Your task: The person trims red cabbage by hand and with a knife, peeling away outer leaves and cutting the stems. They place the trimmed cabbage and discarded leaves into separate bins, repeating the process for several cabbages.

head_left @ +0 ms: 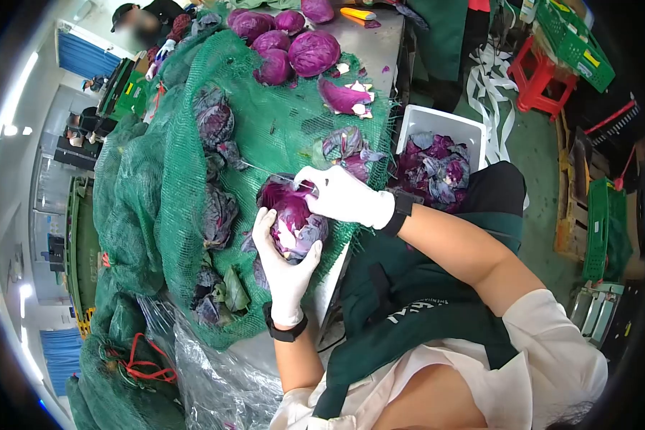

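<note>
Fingers spread, left hand [287, 272] is cupping red cabbage [292, 215] from near side; right hand [347, 193], curled, is gripping knife [266, 170] at cabbage's far edge.

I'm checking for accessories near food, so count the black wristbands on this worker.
2: a wristband just behind the left hand, which cups the cabbage, and another wristband just behind the right hand. None seems hidden.

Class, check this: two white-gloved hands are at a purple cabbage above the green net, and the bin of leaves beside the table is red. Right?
The bin is white, not red, as the head view shows. The rest stands: left hand and right hand are at the purple cabbage.
</note>
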